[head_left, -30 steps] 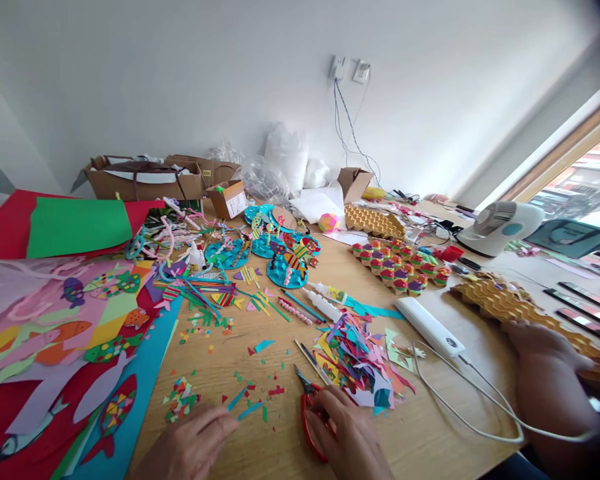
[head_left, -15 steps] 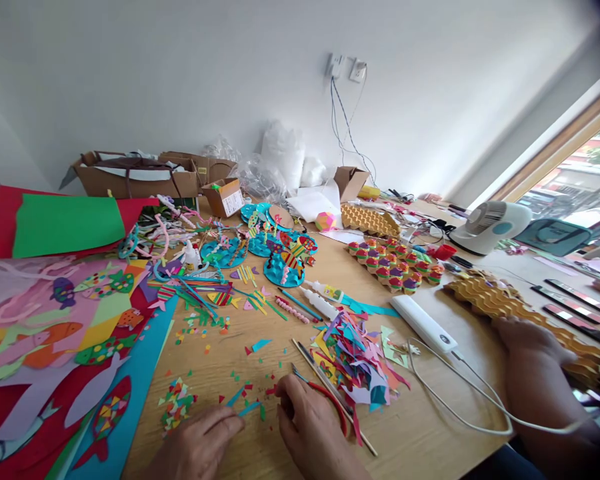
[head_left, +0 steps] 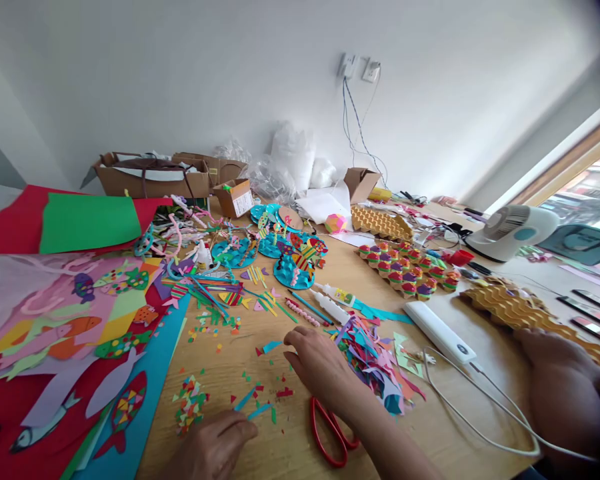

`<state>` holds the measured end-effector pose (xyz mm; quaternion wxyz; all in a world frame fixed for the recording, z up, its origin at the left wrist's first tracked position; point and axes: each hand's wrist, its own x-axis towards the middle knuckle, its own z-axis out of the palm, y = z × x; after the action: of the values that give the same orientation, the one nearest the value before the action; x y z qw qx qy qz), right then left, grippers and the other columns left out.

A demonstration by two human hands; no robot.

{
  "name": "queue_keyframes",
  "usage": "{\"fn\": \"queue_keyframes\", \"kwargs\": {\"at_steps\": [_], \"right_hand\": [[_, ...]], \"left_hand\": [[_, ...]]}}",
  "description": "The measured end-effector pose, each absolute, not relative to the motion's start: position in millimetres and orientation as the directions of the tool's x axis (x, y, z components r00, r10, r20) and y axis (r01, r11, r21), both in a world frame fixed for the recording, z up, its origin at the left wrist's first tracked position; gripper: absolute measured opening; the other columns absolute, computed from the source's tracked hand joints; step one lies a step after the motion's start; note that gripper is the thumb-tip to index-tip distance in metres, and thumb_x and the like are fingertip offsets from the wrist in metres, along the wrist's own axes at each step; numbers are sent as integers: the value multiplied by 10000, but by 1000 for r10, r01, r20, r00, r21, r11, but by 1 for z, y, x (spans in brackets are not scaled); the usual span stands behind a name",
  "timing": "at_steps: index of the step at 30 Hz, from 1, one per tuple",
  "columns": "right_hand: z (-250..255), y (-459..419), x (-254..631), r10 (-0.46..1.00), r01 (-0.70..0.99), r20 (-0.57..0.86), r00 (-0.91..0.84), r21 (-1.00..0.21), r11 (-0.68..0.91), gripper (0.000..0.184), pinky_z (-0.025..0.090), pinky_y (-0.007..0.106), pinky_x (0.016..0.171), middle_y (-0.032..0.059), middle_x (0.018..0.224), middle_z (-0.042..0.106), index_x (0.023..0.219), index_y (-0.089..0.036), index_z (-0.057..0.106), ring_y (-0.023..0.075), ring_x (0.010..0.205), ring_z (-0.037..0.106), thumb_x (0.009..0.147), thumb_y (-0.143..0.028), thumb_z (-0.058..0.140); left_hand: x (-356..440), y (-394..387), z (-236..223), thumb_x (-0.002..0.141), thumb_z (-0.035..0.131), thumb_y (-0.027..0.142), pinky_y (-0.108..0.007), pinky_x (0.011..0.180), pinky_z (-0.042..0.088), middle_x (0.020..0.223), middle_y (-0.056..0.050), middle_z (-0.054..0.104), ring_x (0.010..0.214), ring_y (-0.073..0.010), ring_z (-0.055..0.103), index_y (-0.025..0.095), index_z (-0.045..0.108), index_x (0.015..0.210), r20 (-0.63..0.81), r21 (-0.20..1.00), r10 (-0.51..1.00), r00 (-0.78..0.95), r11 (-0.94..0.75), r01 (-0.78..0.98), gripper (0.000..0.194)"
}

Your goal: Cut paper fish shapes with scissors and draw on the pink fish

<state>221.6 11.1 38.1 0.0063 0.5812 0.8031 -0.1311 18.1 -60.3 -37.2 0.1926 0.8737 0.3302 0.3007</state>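
Red-handled scissors (head_left: 337, 428) lie nearest you on the wooden tabletop (head_left: 260, 460), partly hidden beneath your right forearm. Your left hand (head_left: 225, 437) rests beside them, its fingers together; you cannot tell from here whether they pinch anything. Just beyond its fingertips are two blue paper strips (head_left: 259, 411), with a heap of tiny coloured paper bits (head_left: 191, 403) next to that hand. Your right hand (head_left: 314, 360) reaches farther out, loosely curved and released, with nothing visible in it, its fingertips near a small blue scrap (head_left: 271, 347). To its right is a pile of paper offcuts (head_left: 375, 367), with a glue bottle (head_left: 333, 308) just past it. Farther right, another person's arm (head_left: 555, 393) reaches to a brown egg tray (head_left: 510, 308). Beyond your hands stand blue plates (head_left: 293, 275) bearing paper fish, then a painted egg tray (head_left: 410, 268) off to the right. At the back, cardboard boxes (head_left: 150, 181) and clear plastic bags (head_left: 293, 153) sit against the white wall (head_left: 205, 73).
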Motion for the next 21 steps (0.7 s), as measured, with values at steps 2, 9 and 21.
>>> {"fn": "queue_keyframes", "kwargs": {"at_steps": [2, 9, 21], "right_hand": [[37, 17, 211, 909, 918, -165, -383, -181, 354, 173, 413, 249, 692, 71, 934, 644, 915, -177, 630, 202, 877, 599, 819, -202, 488], [34, 18, 182, 834, 856, -198, -516, -164, 490, 186, 455, 286, 696, 88, 920, 646, 906, -156, 623, 221, 854, 602, 813, -235, 483], [24, -18, 212, 835, 904, -348, -426, -210, 373, 199, 440, 284, 741, 90, 922, 653, 937, -184, 630, 222, 897, 613, 818, -211, 473]], "left_hand": [[16, -61, -39, 793, 393, 43, -145, 716, 526, 881, -4, 697, 783, -118, 666, 251, 568, 1004, 396, 555, 713, 579, -688, 468, 344], [14, -58, -44, 789, 380, 18, -150, 729, 514, 901, -22, 676, 810, -116, 647, 239, 556, 1016, 375, 598, 720, 584, -669, 440, 363], [-29, -48, -3, 871, 401, 204, -148, 775, 494, 898, 6, 700, 849, -115, 654, 251, 606, 963, 463, 413, 799, 383, -578, 704, 229]]}}
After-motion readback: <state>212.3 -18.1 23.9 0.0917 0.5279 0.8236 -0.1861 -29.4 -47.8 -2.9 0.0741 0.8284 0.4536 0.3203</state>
